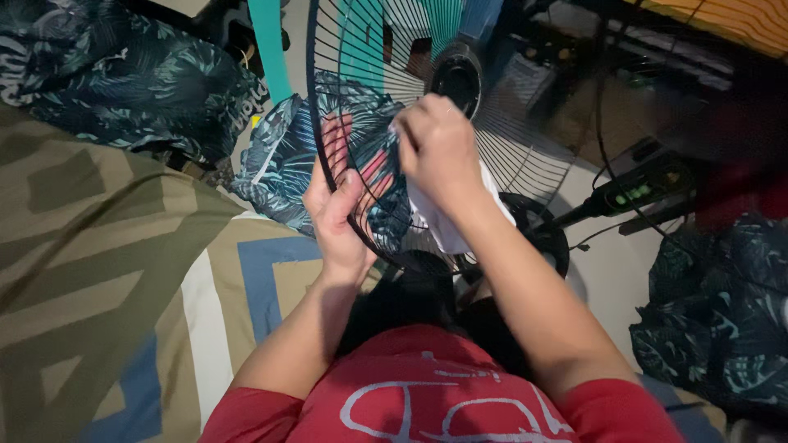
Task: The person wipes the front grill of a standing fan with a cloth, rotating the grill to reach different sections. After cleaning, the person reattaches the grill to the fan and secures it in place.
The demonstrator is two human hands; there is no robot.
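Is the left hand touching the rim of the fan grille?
Touching. The head view shows the left hand wrapped around the fan grille rim, thumb over the wire.

The round black fan grille (pixel 369 98) is thin metal wire with a smooth, slightly glossy coating. The dark round hub (pixel 456 78) at its centre looks like hard plastic with a dull sheen. The white wiping cloth (pixel 447 221) is soft, matt woven fabric, creased where the right hand (pixel 435 148) presses it against the wires. The left hand (pixel 336 221) grips the wire rim bare. The teal fan blades (pixel 361 41) behind the grille appear to be smooth plastic. The dark leaf-print pillows (pixel 123 82) are matt cloth. The striped tan, blue and white mat (pixel 107 271) is flat, matt textile. The red printed shirt (pixel 427 394) is soft knit cloth.
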